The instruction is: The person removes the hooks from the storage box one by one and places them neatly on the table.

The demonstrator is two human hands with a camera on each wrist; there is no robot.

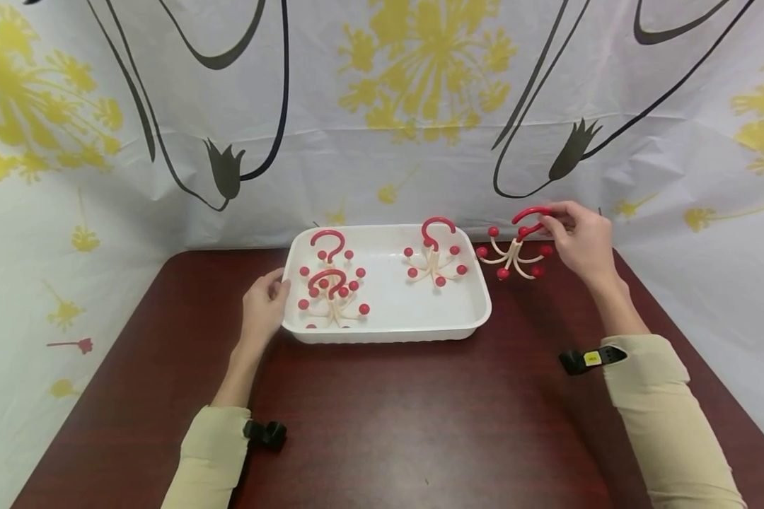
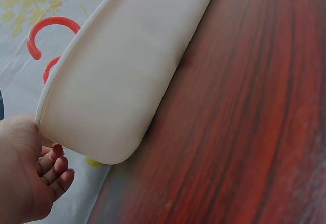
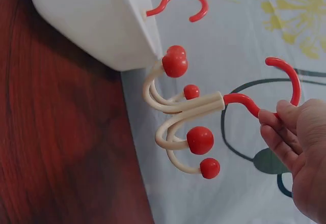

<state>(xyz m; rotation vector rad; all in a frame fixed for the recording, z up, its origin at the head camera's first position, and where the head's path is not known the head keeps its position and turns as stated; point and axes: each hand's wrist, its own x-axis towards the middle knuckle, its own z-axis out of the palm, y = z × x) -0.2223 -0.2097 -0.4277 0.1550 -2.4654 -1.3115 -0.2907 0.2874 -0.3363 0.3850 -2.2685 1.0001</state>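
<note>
My left hand (image 1: 264, 304) grips the left rim of a white tray (image 1: 391, 304), its fingers curled at the tray's end in the left wrist view. My right hand (image 1: 582, 240) pinches the red hook of a multi-arm hanger (image 1: 514, 249), whose cream arms end in red balls. This hanger is up beside the tray's right end, its balls pointing outward and upward. Inside the tray stand similar hangers: one (image 1: 433, 263) at the right, and two at the left, the nearer hanger (image 1: 334, 309) overlapping the farther one. In the right wrist view the held hanger's stem (image 3: 201, 102) shows plainly.
The tray sits toward the back of a dark red wooden table (image 1: 382, 417). Close behind it hangs a white sheet (image 1: 305, 155) with yellow and grey flower prints, which also runs along both sides. Black straps with small devices are on both wrists.
</note>
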